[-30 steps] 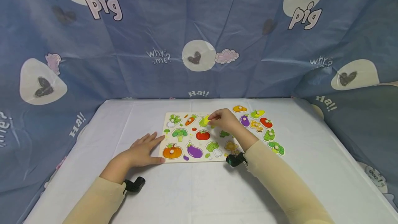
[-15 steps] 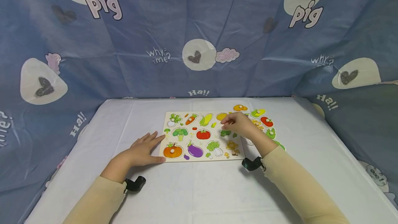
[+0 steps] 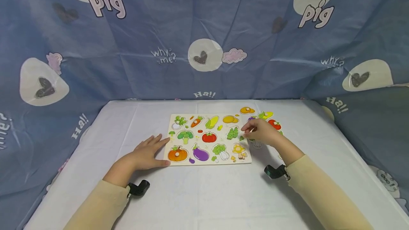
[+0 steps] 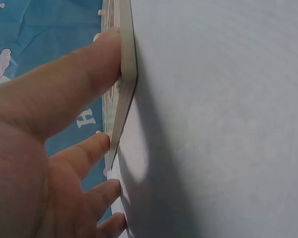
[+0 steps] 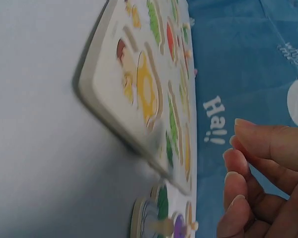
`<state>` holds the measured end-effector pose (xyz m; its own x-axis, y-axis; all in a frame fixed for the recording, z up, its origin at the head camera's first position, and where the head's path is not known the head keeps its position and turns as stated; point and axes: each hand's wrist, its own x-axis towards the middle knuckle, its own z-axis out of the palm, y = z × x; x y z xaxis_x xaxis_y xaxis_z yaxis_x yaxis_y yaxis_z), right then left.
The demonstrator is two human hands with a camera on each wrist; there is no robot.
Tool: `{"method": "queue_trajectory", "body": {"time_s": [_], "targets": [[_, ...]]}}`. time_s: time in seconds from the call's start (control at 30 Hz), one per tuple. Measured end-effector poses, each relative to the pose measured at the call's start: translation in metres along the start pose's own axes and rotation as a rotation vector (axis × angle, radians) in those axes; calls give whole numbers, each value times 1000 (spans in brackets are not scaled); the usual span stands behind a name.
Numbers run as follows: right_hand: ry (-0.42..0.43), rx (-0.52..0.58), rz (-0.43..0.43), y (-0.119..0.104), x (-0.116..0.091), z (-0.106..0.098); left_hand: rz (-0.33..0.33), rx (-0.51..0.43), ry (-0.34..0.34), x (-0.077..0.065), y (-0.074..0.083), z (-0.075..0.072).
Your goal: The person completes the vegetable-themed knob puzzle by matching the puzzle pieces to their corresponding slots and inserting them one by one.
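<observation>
A wooden vegetable puzzle board [image 3: 191, 144] lies mid-table in the head view. Knobbed pumpkin [image 3: 182, 156], carrot [image 3: 194, 124] and turnip [image 3: 175, 126] pieces sit in its recesses. My left hand [image 3: 145, 156] rests at the board's left edge with fingers spread; in the left wrist view its thumb [image 4: 102, 57] touches the rim. Over the board's right edge hovers my right hand [image 3: 260, 131], near the asparagus picture [image 3: 233, 133]. Its fingers are loosely bent, and the right wrist view shows nothing between thumb and fingertips. Partly hidden beneath it is a bok choy piece [image 3: 256, 144].
Loose pieces lie right of the board: potato [image 3: 246, 110], corn [image 3: 266, 115], tomato [image 3: 275, 125] and a partly covered eggplant [image 3: 251, 118]. Others are hidden behind the right hand and forearm. A blue printed curtain [image 3: 143, 77] stands behind the white table [image 3: 204, 194].
My right hand has moved right, from over the corn picture to the board's right edge, uncovering the potato and asparagus pictures. The left hand has stayed put.
</observation>
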<state>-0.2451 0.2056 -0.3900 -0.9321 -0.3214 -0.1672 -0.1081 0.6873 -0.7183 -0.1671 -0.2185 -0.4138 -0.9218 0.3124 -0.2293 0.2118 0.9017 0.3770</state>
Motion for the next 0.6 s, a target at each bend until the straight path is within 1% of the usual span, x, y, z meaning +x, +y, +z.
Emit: {"method": "queue_trajectory", "body": {"time_s": [0.13,0.3,0.6], "targets": [[5,-10,14,9,-2,-5,3,0,2,-1,1,-1],[-5,1,11,18,-5,-9,2,-2,7,-1,0,0],[-41,-20,-34,35,-9,-16,6,-3,7,-1,-1,-1]]}}
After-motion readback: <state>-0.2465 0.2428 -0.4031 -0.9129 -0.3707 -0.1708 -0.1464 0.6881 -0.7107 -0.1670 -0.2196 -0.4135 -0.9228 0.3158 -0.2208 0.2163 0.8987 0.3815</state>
